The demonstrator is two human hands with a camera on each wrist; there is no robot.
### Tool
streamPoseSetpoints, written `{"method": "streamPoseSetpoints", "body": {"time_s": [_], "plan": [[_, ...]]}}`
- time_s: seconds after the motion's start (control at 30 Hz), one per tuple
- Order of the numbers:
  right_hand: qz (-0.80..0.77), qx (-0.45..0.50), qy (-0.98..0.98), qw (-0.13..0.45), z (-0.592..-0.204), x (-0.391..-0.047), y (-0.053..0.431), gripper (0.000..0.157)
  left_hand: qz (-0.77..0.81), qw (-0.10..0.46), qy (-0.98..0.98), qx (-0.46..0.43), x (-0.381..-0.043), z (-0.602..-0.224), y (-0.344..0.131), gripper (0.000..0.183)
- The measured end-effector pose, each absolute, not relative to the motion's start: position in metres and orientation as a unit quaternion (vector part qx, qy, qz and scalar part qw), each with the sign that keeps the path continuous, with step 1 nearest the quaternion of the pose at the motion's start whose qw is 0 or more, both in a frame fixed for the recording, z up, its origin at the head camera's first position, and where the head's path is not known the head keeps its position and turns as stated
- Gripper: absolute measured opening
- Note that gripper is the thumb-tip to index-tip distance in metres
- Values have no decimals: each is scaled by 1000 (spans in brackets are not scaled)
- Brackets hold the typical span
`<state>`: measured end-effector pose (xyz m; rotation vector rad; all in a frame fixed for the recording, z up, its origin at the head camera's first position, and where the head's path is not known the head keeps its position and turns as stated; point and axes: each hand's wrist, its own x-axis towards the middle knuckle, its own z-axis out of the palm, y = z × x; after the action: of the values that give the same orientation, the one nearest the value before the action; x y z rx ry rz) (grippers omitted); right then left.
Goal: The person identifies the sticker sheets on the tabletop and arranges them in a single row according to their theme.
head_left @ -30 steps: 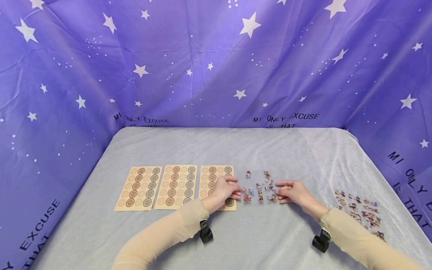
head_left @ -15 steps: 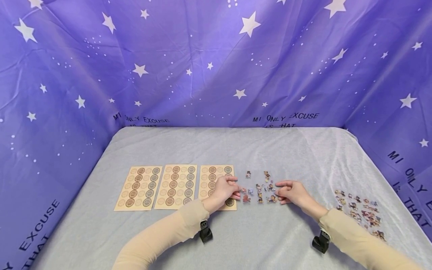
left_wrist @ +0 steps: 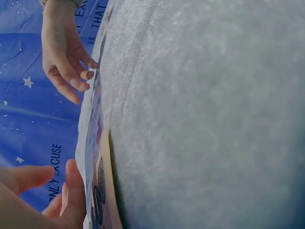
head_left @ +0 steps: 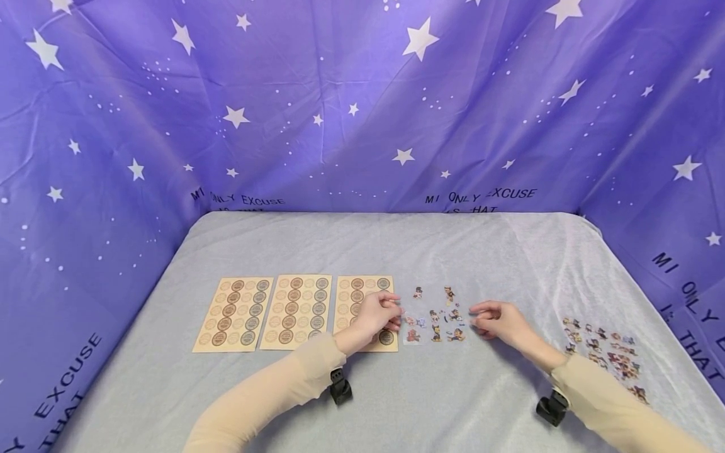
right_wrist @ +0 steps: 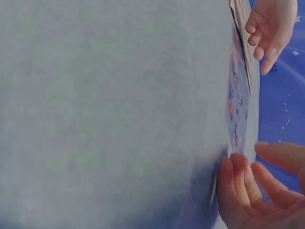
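Observation:
A clear sticker sheet (head_left: 435,332) printed with small cartoon figures lies flat on the grey cloth between my hands. My left hand (head_left: 372,318) hovers over the right-hand kraft-brown sheet of round stickers (head_left: 343,299), fingertips close to the clear sheet's left edge. In the left wrist view, the thumb and fingers of that hand stand apart, with nothing between them. Just beyond the clear sheet's right edge is my right hand (head_left: 503,324), fingers loosely bent and holding nothing. The right wrist view shows its fingertips spread near the end of the sheet.
Two more brown sheets of round stickers, one at the far left (head_left: 231,314) and one in the middle (head_left: 297,312), form a row with the third. More clear cartoon stickers (head_left: 622,363) lie at the right, beside my right forearm. A purple star-patterned curtain (head_left: 362,94) surrounds the table.
Both hands have drawn slightly apart, the right one moving right off the clear sheet's edge and the left one shifting a little left. The sheet lies between them on the cloth.

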<state>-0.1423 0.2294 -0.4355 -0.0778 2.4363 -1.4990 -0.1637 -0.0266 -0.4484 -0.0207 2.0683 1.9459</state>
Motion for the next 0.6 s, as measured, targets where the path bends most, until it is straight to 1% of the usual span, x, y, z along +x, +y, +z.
{"method": "streamPoseSetpoints", "body": {"time_s": [0.1, 0.27, 0.3, 0.4, 0.5, 0.53, 0.6], "plan": [[-504, -48, 851, 138, -432, -140, 234, 37, 659, 156, 736, 17, -165, -448, -26, 32], [-490, -53, 859, 141, -428, -134, 244, 38, 630, 173, 756, 50, -167, -449, -24, 30], [-488, -56, 860, 140, -428, -133, 247, 38, 629, 166, 756, 72, -171, -458, -24, 28], [-483, -63, 864, 130, -429, -130, 253, 37, 624, 170, 757, 93, -171, -457, -22, 26], [-477, -64, 869, 117, -431, -127, 260, 37, 622, 175, 758, 90, -171, -454, -18, 27], [-477, -64, 870, 113, -431, -125, 262, 37, 618, 185, 760, 74, -167, -444, -17, 29], [-475, -58, 872, 102, -432, -123, 268, 36, 619, 188, 760, 70, -166, -442, -13, 31]]}}
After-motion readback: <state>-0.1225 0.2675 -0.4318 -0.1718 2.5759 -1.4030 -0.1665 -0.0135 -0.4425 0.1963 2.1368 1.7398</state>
